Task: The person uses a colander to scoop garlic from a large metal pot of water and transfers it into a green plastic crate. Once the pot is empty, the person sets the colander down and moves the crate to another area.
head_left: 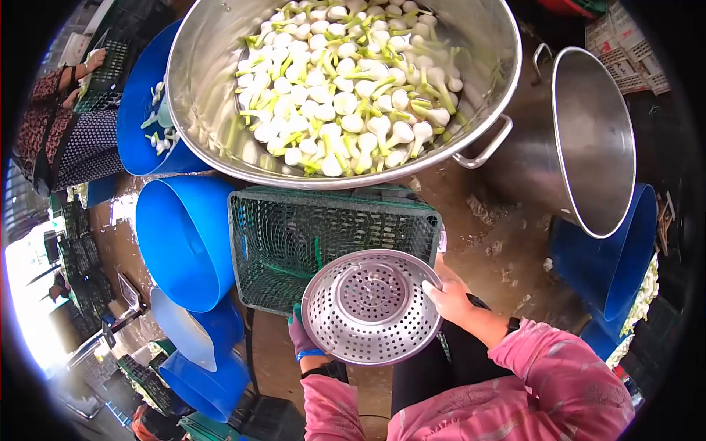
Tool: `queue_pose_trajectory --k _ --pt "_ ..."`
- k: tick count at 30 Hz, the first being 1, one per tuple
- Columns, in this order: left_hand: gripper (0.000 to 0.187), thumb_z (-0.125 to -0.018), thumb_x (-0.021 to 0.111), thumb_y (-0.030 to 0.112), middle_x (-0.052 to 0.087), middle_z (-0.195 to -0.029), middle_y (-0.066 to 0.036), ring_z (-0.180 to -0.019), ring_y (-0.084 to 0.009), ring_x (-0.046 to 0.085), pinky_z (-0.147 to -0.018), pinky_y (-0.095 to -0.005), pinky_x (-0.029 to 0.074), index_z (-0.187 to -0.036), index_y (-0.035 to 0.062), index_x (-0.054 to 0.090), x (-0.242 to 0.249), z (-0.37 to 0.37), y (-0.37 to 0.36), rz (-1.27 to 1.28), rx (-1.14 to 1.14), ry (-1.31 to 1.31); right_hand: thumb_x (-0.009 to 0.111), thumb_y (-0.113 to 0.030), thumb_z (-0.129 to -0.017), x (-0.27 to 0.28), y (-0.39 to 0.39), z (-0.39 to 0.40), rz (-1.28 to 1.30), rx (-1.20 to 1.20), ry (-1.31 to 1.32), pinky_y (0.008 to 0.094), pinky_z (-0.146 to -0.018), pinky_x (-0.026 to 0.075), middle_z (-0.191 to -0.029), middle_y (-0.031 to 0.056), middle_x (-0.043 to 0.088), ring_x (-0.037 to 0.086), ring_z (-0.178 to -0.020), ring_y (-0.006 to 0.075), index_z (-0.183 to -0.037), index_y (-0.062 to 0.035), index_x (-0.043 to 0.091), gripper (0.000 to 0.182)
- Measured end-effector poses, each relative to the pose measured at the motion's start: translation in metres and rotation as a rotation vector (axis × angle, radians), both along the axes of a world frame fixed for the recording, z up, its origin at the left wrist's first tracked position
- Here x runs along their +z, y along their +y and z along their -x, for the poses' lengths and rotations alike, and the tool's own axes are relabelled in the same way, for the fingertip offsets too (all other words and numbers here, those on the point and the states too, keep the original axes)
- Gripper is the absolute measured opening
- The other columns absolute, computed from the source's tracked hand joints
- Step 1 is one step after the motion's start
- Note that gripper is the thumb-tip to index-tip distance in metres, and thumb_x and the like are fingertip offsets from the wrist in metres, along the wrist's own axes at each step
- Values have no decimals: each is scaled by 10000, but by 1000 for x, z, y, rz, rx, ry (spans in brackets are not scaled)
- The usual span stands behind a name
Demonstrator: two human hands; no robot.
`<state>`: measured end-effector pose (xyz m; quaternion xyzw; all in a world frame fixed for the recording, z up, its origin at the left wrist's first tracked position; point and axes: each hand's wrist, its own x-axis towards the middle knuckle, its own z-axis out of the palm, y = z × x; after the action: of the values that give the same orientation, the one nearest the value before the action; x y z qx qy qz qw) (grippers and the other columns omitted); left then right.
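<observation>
A metal colander (pixel 371 307) with round holes is held in front of my body, its hollow side facing up, with nothing visible in it. My right hand (pixel 450 300) grips its right rim, thumb on top. On the opposite side, my left hand (pixel 301 336), in a purple and green glove, holds the left rim; most of its fingers are hidden under the colander. Just beyond lies a green plastic crate (pixel 334 197) with mesh walls, partly covered by the colander. Past the crate stands a large steel pot (pixel 209 88) holding many white bulbs (pixel 344 103) with short green stems.
Blue barrels (pixel 173 242) stand on the left, one with a few bulbs inside. At right, an empty steel pot (pixel 592 140) leans near another blue barrel (pixel 610 257). The brown floor (pixel 485 235) looks wet and littered. Another person (pixel 66 132) works at far left.
</observation>
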<state>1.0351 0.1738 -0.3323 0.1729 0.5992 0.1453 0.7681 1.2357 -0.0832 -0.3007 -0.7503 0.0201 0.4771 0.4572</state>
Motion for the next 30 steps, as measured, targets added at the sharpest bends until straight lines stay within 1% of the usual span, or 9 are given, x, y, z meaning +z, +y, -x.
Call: queue_pose_trajectory --k 4,11,13,17,20,26,28,29,30 --pt "337 -831 545 281 607 -961 -117 -783 -255 610 -679 -380 520 -1061 35 530 -1 11 5 -13 -3 175 498 -265 -852 11 5 -4 14 -8 55 340 -738 438 -866 172 610 584 -805 260 -1074 12 531 357" --pt "405 -858 527 291 557 -1048 -61 -949 -173 530 -838 -313 414 -1178 53 455 11 42 13 -172 -213 315 522 -209 -866 38 -8 -21 -180 -329 307 257 -699 433 -904 44 588 521 -794 95 -1047 38 550 308" --pt "407 -881 495 273 534 -1083 -64 -951 -165 520 -850 -307 406 -1205 34 438 37 42 0 -336 1 372 540 -176 -854 97 -10 -49 1 -234 288 270 -705 439 -906 52 591 543 -780 126 -1050 38 557 291" --pt "419 -883 498 239 510 -1115 -96 -999 -174 498 -890 -304 385 -1211 -12 423 89 25 -13 -528 -72 230 546 8 -747 192 -17 -102 29 -407 183 365 -767 475 -937 138 605 599 -841 230 -1040 64 545 298" --pt "432 -876 504 222 500 -1131 -142 -1052 -209 485 -936 -323 362 -1211 -35 412 106 14 -8 -548 -81 80 527 84 -669 247 -5 -137 -451 -397 170 411 -779 480 -976 150 598 603 -860 260 -1055 74 508 386" --pt "390 -872 474 147 505 -1125 -168 -1050 -219 489 -937 -311 355 -1204 -48 416 174 -65 38 -607 34 -94 487 12 -670 206 52 -242 -464 -624 -100 427 -741 485 -767 104 533 568 -765 258 -789 4 531 127" --pt "383 -868 480 129 496 -1144 -159 -1065 -208 478 -935 -298 353 -1205 -43 421 183 -92 63 -752 -34 -113 474 17 -686 198 102 -281 -351 -705 -246 531 -702 470 -957 146 538 552 -868 303 -947 13 500 263" --pt "401 -868 481 129 483 -1164 -151 -1074 -205 472 -931 -291 354 -1226 -33 402 180 -110 79 -787 -76 -95 448 12 -684 170 115 -318 -221 -632 -357 495 -635 483 -1005 117 514 538 -886 278 -1198 -80 385 526" --pt "421 -868 483 129 470 -1185 -144 -1083 -201 465 -926 -284 356 -1247 -24 383 177 -133 95 -821 -118 -74 442 15 -699 141 135 -348 -231 -676 -515 485 -600 487 -1039 113 511 538 -888 277 -1236 -97 354 555"
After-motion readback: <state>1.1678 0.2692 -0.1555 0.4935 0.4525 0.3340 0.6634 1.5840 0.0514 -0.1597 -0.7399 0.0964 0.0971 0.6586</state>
